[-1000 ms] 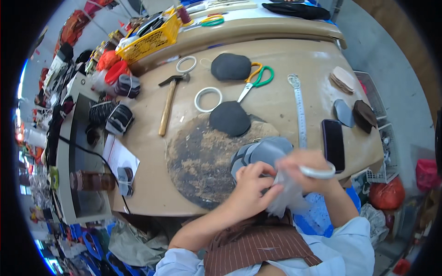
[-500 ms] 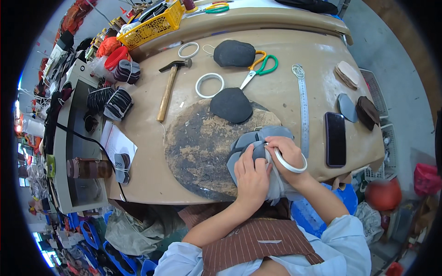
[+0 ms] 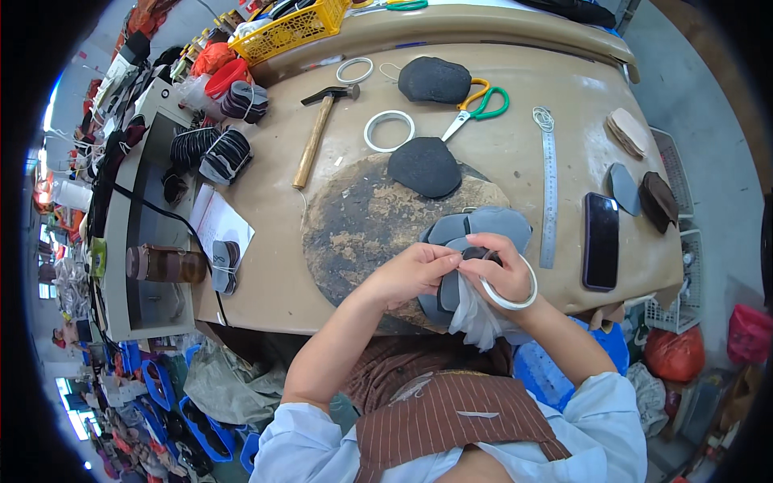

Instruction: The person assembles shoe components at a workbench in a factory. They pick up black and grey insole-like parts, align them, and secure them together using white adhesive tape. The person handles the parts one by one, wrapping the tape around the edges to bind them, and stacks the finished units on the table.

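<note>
Near the table's front edge my two hands meet over a bundle of rounded grey flat pieces (image 3: 499, 219). My left hand (image 3: 409, 275) has thumb and forefinger pinched together at the bundle's middle; what is between them is too small to make out. My right hand (image 3: 506, 272) curls toward the same spot, its fingertips close to a dark piece (image 3: 477, 253). A narrow white ring, apparently a tape roll (image 3: 527, 299), is looped around my right hand. Crumpled translucent plastic (image 3: 477, 315) hangs below the fingers. The bundle partly overlaps a worn round board (image 3: 354, 233).
Two black rounded stacks (image 3: 435, 80) (image 3: 425, 167), scissors (image 3: 477, 109), white rings (image 3: 389, 131), and a hammer (image 3: 318, 137) lie beyond the board. A ruler (image 3: 549, 201), phone (image 3: 601, 241) and brown stack (image 3: 658, 200) are right. A bottle (image 3: 165, 264) stands left.
My left hand has moved left and off the grey pieces, from lying over them to a fingertip pinch. My right hand stays at the bundle. The whole view has shifted slightly.
</note>
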`<action>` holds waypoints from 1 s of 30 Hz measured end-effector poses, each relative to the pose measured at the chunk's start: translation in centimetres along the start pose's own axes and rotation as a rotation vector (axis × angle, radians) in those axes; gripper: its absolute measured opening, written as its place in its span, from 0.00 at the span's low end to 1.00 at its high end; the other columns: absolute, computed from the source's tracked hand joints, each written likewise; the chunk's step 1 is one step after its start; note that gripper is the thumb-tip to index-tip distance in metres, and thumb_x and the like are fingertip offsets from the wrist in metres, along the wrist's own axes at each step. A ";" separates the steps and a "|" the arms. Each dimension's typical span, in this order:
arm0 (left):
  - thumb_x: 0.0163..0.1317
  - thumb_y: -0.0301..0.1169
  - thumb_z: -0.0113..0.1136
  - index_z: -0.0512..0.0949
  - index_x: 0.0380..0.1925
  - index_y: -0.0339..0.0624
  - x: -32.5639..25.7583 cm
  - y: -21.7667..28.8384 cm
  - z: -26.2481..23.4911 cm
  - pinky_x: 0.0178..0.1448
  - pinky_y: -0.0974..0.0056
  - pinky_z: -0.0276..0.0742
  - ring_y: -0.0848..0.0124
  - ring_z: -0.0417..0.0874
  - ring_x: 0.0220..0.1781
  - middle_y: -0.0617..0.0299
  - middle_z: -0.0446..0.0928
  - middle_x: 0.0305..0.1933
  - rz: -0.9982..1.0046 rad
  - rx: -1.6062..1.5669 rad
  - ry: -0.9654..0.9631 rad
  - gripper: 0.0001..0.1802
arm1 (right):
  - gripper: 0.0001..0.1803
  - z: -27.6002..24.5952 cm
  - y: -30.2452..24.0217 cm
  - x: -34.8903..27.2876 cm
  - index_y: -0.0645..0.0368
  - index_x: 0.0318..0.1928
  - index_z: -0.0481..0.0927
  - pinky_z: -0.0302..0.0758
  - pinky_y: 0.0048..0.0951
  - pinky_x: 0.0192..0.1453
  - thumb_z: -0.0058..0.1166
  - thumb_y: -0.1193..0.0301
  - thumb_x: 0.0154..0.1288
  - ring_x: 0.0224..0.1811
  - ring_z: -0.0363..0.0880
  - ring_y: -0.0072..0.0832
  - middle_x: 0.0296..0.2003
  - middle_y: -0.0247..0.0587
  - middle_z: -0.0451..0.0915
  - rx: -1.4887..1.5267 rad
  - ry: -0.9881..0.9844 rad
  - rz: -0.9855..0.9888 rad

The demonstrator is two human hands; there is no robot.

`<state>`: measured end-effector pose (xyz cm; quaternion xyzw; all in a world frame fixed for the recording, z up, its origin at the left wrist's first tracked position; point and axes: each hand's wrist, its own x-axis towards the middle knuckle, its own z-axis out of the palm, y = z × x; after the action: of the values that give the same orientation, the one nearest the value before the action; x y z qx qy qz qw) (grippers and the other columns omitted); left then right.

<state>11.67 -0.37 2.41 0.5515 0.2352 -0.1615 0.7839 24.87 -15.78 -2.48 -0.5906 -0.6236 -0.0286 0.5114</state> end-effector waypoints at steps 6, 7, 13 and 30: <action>0.72 0.41 0.49 0.80 0.39 0.43 0.9 -1.5 -0.5 0.27 0.79 0.59 0.88 0.61 0.23 0.80 0.68 0.24 0.023 -0.035 -0.010 0.15 | 0.13 0.2 0.4 -0.2 0.55 0.35 0.83 0.73 0.21 0.39 0.66 0.82 0.47 0.46 0.76 0.32 0.50 0.46 0.75 0.075 0.091 -0.045; 0.72 0.41 0.49 0.80 0.40 0.43 1.0 -1.6 -0.5 0.28 0.78 0.60 0.88 0.62 0.24 0.79 0.69 0.25 0.029 -0.011 0.003 0.15 | 0.13 0.3 0.6 -0.4 0.55 0.35 0.83 0.74 0.24 0.42 0.66 0.81 0.47 0.47 0.76 0.32 0.50 0.47 0.75 0.084 0.078 -0.020; 0.71 0.38 0.51 0.79 0.40 0.40 1.4 -1.1 -0.5 0.33 0.76 0.69 0.86 0.72 0.31 0.74 0.76 0.31 0.207 0.106 0.208 0.13 | 0.12 -1.3 -0.3 -0.5 0.51 0.27 0.74 0.65 0.38 0.58 0.64 0.80 0.49 0.49 0.80 0.31 0.46 0.42 0.81 -0.039 -0.004 -0.271; 0.59 0.34 0.64 0.77 0.48 0.36 8.4 8.3 -7.9 0.50 0.64 0.75 0.64 0.79 0.42 0.56 0.78 0.40 0.832 0.930 0.825 0.19 | 0.08 -11.8 -6.8 -1.9 0.56 0.37 0.79 0.75 0.35 0.39 0.62 0.72 0.56 0.35 0.81 0.40 0.31 0.40 0.82 0.306 -0.691 0.485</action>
<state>21.48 9.96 2.13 0.8853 0.1894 0.2856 0.3144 26.38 -26.70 5.75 -0.6122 -0.5985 0.3835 0.3463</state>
